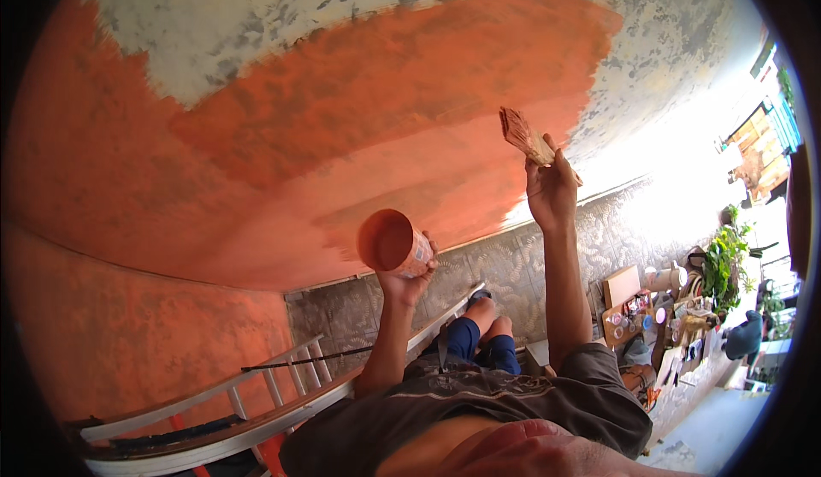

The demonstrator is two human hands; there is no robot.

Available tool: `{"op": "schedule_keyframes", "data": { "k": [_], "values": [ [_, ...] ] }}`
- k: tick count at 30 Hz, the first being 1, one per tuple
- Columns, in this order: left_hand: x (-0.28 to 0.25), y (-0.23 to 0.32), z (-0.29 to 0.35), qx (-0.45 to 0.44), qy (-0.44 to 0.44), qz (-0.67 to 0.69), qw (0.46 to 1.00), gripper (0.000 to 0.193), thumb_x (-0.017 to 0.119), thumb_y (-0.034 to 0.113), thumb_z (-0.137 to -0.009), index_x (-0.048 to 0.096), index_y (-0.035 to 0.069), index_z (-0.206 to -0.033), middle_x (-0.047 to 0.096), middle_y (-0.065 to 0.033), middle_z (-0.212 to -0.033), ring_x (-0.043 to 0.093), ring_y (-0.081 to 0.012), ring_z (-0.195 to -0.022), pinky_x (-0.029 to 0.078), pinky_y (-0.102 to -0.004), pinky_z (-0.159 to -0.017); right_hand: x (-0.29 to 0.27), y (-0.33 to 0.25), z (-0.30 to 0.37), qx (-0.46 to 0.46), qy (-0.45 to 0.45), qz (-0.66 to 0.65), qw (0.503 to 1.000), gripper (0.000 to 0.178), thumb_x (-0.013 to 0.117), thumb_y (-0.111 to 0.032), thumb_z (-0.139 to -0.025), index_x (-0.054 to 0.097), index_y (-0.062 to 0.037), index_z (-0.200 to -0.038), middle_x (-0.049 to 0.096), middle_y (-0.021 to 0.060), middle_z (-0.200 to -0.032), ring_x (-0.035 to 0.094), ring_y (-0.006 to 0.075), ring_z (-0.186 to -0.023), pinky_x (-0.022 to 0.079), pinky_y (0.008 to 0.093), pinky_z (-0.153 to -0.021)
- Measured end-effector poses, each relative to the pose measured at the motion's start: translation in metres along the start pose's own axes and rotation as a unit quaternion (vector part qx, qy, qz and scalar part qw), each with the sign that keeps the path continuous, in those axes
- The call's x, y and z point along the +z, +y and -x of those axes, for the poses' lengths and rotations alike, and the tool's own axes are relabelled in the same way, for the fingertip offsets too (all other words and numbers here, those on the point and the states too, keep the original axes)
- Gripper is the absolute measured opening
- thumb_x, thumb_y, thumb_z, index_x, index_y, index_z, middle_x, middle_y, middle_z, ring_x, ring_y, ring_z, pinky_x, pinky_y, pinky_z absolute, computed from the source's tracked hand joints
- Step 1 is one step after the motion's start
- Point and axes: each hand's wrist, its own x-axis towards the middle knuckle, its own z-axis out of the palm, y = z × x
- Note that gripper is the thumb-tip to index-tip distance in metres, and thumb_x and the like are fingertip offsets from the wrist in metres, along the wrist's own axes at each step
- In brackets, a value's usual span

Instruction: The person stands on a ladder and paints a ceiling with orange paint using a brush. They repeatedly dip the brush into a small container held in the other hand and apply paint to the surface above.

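Observation:
In my left hand is a paint cup with orange paint coating its inside, its mouth tilted toward me. My fingers wrap round its side. My raised right hand grips a paintbrush by its pale handle, bristles pointing up and left, stained orange-pink. Behind both hands spreads a wall, partly covered in orange paint and partly bare, mottled white and grey. The brush appears in front of the orange area; I cannot tell whether its bristles touch the wall.
An aluminium ladder leans at the lower left. Patterned tiles cover the floor below. To the right stand a cluttered table with jars, a white bucket and a leafy green plant. Bright light washes out the right side.

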Motion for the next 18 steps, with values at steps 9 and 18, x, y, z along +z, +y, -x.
{"op": "schedule_keyframes", "data": {
  "k": [9,18],
  "values": [
    [0.011,0.000,-0.010,0.014,0.020,-0.015,1.000,0.063,0.054,0.058,-0.092,0.055,0.010,-0.134,0.060,-0.0183,-0.129,0.058,-0.0390,-0.115,0.054,-0.0452,-0.074,0.049,0.011,-0.066,-0.002,-0.097,0.051,0.994,0.049,0.054,-0.026,-0.105,0.040,-0.0061,-0.147,0.050,0.0114,-0.135,0.058,0.0240,-0.117,0.056,0.0351,-0.092],
    [-0.002,0.009,-0.011,0.019,0.013,0.002,1.000,0.061,0.056,0.056,-0.092,0.055,0.012,-0.134,0.057,-0.0184,-0.132,0.056,-0.0397,-0.117,0.054,-0.0445,-0.077,0.140,0.031,-0.105,-0.198,-0.196,0.328,0.903,0.050,0.066,-0.014,-0.097,0.051,0.0055,-0.140,0.063,0.0166,-0.129,0.065,0.0186,-0.109,0.057,0.0292,-0.087]
  ]
}}
